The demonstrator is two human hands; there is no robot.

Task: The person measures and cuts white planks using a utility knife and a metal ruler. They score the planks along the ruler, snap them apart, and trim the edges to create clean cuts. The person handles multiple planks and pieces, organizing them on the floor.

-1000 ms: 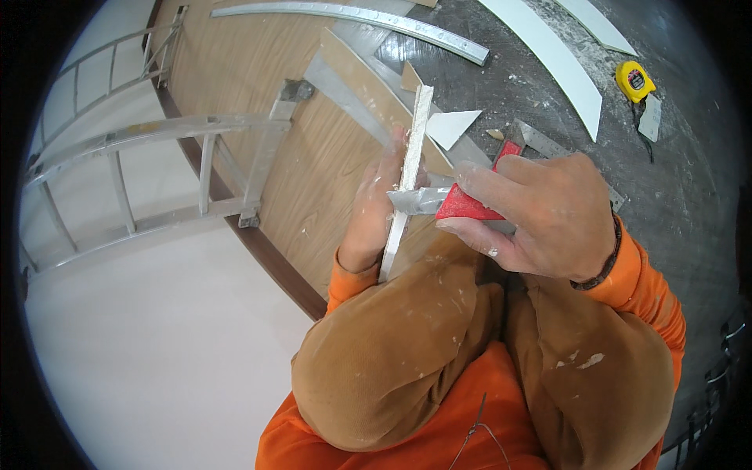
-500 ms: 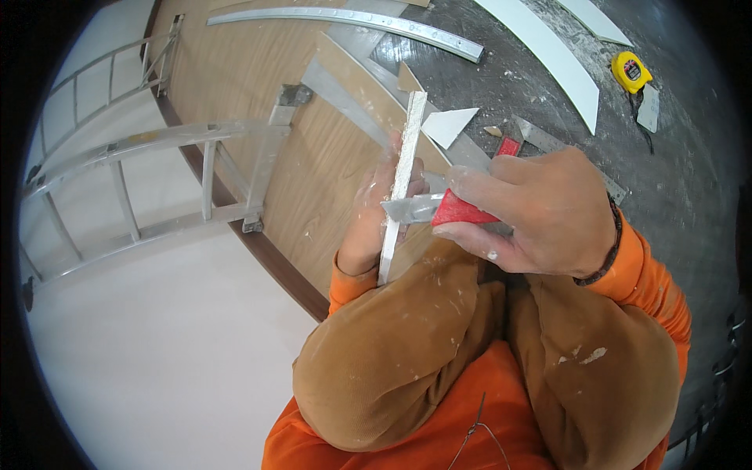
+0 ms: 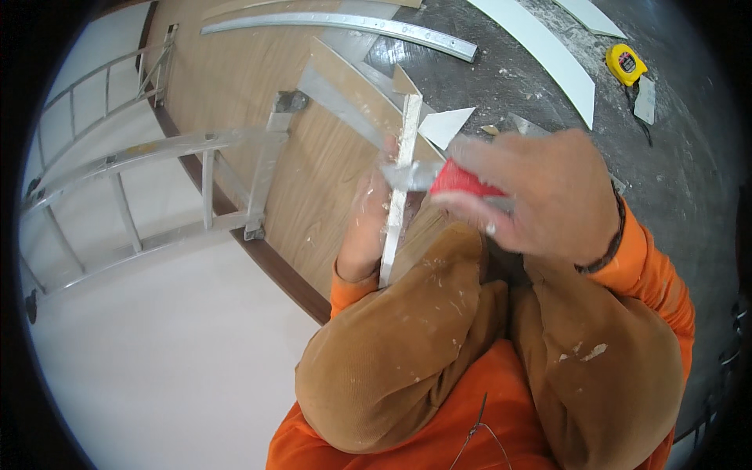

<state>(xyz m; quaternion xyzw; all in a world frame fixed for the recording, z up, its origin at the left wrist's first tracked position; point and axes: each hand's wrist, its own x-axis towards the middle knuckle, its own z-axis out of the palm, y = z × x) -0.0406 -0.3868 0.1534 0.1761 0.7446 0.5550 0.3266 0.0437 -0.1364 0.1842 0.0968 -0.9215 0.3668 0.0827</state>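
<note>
We hold a red-handled knife [image 3: 464, 181] across a white board [image 3: 395, 218].
Our right fingers [image 3: 489, 162] clench the knife, blade [image 3: 418, 178] pointing left from them; our left hand [image 3: 365, 225], fingers partly hidden, grasps the board, left of the right fingers.

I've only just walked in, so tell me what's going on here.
A person's left hand holds a plasterboard piece edge-up, while the right hand grips a red-handled knife with its blade across the piece's rough white edge. A yellow tape measure lies on the dark floor to the right.
</note>
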